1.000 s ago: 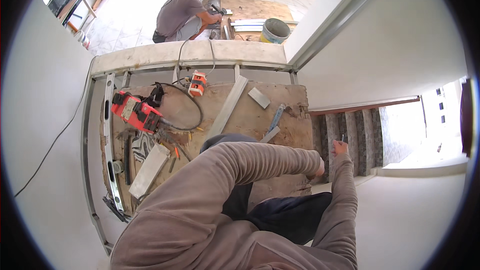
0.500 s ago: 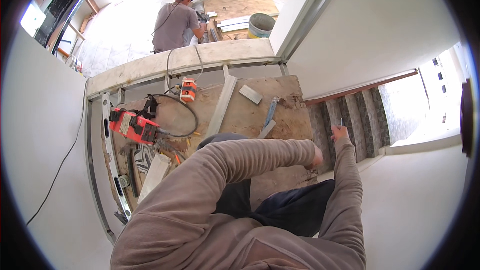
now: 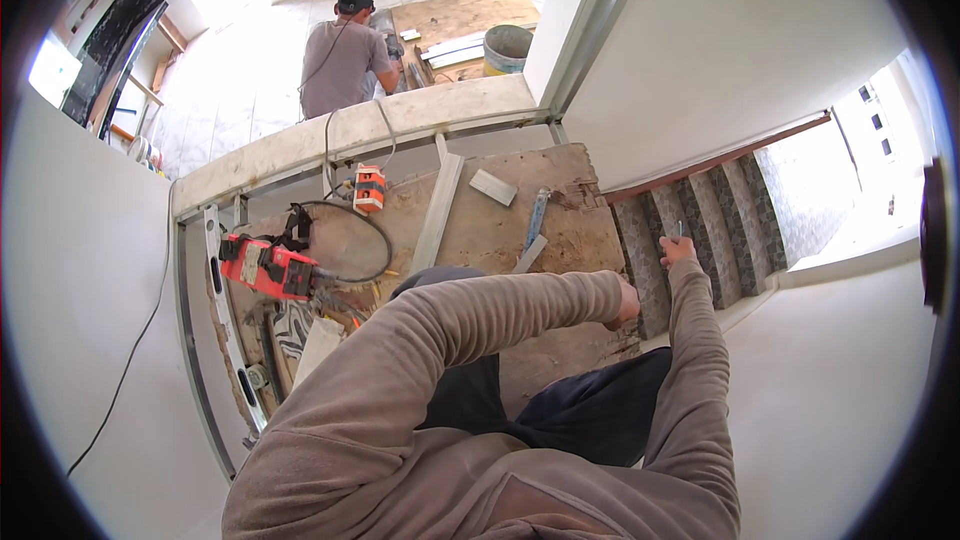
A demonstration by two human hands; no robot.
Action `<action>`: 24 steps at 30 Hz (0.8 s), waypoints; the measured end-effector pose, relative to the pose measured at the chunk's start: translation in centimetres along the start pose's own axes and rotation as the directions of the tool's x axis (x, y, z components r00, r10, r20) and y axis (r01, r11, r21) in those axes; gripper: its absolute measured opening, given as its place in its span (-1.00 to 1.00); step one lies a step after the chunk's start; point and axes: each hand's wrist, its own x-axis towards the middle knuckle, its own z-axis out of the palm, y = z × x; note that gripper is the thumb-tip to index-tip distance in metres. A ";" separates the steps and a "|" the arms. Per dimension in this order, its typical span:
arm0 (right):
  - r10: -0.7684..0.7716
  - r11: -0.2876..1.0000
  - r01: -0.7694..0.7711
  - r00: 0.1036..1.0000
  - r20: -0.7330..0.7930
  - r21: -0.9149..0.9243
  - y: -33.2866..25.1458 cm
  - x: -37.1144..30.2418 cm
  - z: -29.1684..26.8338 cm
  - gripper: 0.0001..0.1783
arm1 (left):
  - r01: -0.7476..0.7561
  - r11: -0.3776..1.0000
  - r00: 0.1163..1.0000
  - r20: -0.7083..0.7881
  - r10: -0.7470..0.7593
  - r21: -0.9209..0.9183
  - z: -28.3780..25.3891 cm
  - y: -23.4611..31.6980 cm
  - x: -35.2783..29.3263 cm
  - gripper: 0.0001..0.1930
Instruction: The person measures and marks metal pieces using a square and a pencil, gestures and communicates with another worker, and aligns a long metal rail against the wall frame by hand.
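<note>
Right hand point(image 3: 678, 252) reaches past the right edge of the worn wooden board point(image 3: 578, 250), fingers closed on a slim stick point(image 3: 680, 229). Stick looks thin, short, grey-blue, tip standing up out of the hand; finer detail too small to read. Left hand point(image 3: 627, 302) sits at the board's right edge, fingers mostly hidden; cannot tell whether it grips anything. Stairs point(image 3: 722, 240) right of the board.

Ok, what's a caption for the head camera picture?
Right hand holding something slim, left hand close by; grey stairs alongside, red tool on the board.
</note>
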 end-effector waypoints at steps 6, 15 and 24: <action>-0.002 1.000 0.002 1.000 -0.007 -0.004 -0.8 -0.7 0.3 -0.66 | -0.006 1.000 1.000 0.006 0.006 -0.020 0.5 -0.2 -0.2 -0.70; -0.016 0.999 0.016 1.000 -0.007 -0.036 -1.1 -0.8 0.0 -0.67 | 0.018 1.000 0.999 0.036 -0.018 -0.016 0.9 -0.2 -0.1 -0.72; 0.009 1.000 -0.009 1.000 0.006 -0.010 0.1 0.2 0.0 -0.67 | 0.002 1.000 0.999 0.049 -0.001 -0.027 1.5 -0.3 0.6 -0.72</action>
